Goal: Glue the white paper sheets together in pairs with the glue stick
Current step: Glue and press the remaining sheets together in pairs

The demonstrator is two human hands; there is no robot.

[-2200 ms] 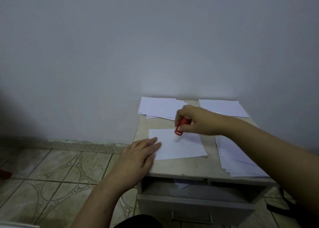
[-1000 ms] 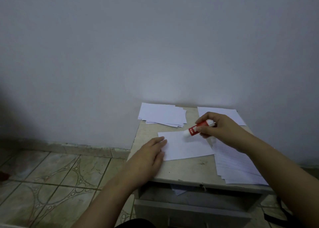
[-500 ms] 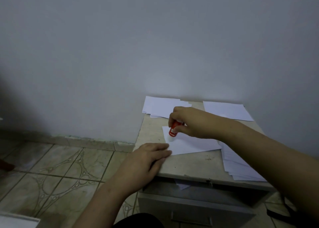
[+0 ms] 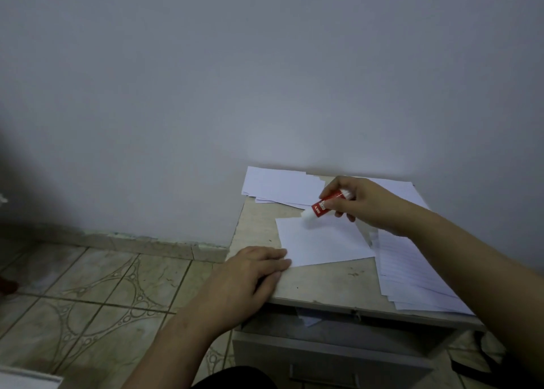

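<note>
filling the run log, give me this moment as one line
step: gluing | right hand: grips glue stick, tip on single sheet's far edge | left hand: flat on its near-left corner

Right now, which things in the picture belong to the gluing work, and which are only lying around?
Belong to the job:
- glue stick, held by the right hand
- single sheet, held down by the left hand
- paper stack at right
- paper pile at back left
- sheets at back right

Just lying about:
- paper scrap in the open drawer
- black strap on the floor
</note>
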